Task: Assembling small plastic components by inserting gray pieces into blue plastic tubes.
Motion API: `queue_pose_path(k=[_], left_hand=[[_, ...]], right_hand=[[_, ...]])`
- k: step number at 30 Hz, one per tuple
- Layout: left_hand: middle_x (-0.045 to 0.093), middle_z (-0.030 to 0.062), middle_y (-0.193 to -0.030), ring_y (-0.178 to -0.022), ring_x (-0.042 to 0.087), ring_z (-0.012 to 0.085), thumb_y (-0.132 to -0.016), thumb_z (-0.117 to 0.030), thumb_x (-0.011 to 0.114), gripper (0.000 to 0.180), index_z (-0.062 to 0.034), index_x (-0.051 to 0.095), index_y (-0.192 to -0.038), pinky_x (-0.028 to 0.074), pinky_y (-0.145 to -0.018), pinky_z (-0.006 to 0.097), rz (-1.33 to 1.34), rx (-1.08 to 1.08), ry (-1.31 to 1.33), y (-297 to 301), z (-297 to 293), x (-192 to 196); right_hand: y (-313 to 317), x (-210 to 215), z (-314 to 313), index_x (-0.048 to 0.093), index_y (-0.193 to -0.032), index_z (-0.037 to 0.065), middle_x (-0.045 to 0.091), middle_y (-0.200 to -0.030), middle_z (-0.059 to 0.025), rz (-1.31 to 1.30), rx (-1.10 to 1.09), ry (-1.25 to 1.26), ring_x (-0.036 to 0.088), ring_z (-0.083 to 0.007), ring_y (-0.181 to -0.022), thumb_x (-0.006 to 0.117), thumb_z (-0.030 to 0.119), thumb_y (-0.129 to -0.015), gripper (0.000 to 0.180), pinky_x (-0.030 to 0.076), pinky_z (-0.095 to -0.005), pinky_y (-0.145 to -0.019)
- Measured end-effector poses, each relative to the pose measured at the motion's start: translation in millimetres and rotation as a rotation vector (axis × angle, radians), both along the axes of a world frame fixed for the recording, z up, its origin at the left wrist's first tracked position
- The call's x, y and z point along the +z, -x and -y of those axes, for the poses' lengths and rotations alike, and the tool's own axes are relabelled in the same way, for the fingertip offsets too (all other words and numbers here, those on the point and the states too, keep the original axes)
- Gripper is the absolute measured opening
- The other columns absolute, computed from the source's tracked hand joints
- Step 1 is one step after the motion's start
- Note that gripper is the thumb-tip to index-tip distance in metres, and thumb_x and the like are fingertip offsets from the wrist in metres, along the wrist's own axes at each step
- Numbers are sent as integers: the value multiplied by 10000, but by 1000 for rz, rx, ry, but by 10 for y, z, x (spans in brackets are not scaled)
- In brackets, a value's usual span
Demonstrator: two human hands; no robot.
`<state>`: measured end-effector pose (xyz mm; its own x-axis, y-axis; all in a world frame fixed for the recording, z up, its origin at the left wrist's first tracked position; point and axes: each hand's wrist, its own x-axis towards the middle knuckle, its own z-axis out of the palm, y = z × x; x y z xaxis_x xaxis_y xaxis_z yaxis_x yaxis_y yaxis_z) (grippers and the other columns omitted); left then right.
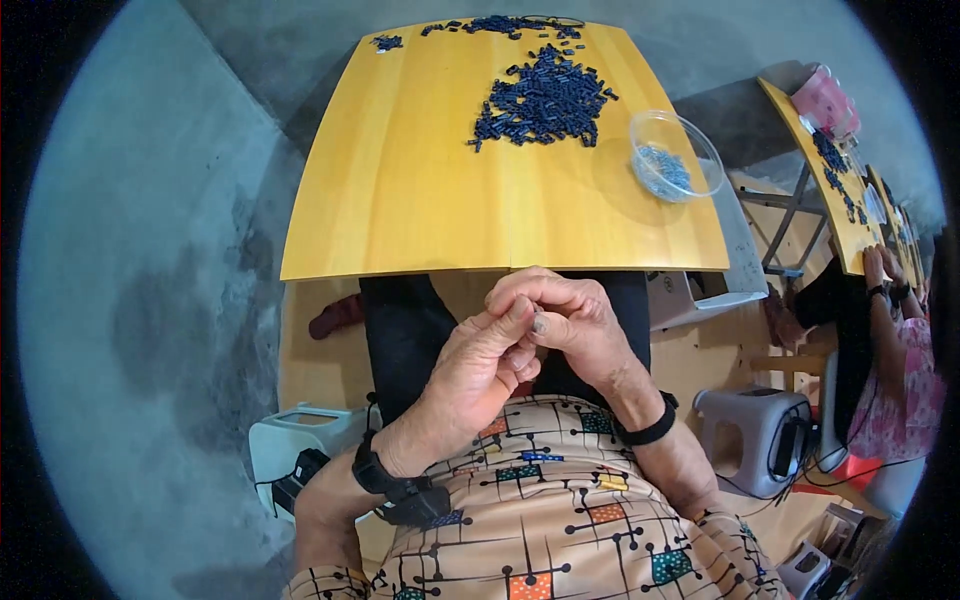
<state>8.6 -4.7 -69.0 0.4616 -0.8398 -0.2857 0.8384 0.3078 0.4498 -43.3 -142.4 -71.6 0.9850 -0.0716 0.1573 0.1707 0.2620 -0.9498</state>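
Observation:
My left hand (478, 368) and my right hand (572, 318) meet over my lap, just in front of the table's near edge. The fingers of both are closed, thumbs and fingertips pinched together. Whatever lies between them is too small and hidden to name. On the yellow table (400, 200), a large heap of small dark blue cylinder-like parts (550, 100) lies beyond my hands. To its right stands a clear round plastic tub (712, 180) with many small silvery pieces (660, 168) in it.
More dark parts (495, 25) lie along the far edge, with a small cluster (387, 43) at the far left. A grey box (690, 300) sits under the table's right side. Stools (755, 430) flank me. At right, another person's hands (885, 265) rest at another table.

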Motion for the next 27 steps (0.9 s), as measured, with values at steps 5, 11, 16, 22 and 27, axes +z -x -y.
queue_pose_path(k=[5,11,16,22,27], left_hand=[[491,-81,-664,-521,387,21,-861,-246,623,146,-132,566,-791,317,-507,190,-69,52,-66,89,82,133],[474,-91,-615,-513,384,13,-847,-205,636,138,-137,551,-762,319,-500,189,-78,102,45,135,144,122],[477,-74,-658,-548,385,35,-880,-225,599,117,-125,571,-826,312,-518,209,-49,80,78,153,159,-22],[414,-83,-612,-506,332,20,-880,-181,595,93,-143,548,-809,296,-465,179,-123,209,-31,151,365,-206],[413,-78,-611,-504,345,24,-887,-150,581,67,-125,558,-829,319,-465,182,-202,250,-70,156,486,-205]], right_hand=[[39,23,-34,652,-925,-20,633,-923,-56,25,-60,-120,565,-61,-638,650,222,-834,259,478,-184,-622],[86,61,-105,622,-1004,-30,636,-765,-36,5,-45,-362,574,-46,-598,576,146,-891,214,486,-164,-562],[129,14,-131,615,-1005,-36,622,-736,-33,-29,-78,-452,565,-46,-580,567,150,-897,220,468,-161,-531],[99,-249,-16,613,-953,-41,627,-965,-140,-174,-114,-451,582,-134,-810,521,193,-906,256,473,-227,-719],[55,-226,18,617,-871,-31,584,-647,-38,-174,-200,-523,510,-55,-510,510,154,-921,219,432,-176,-482]])
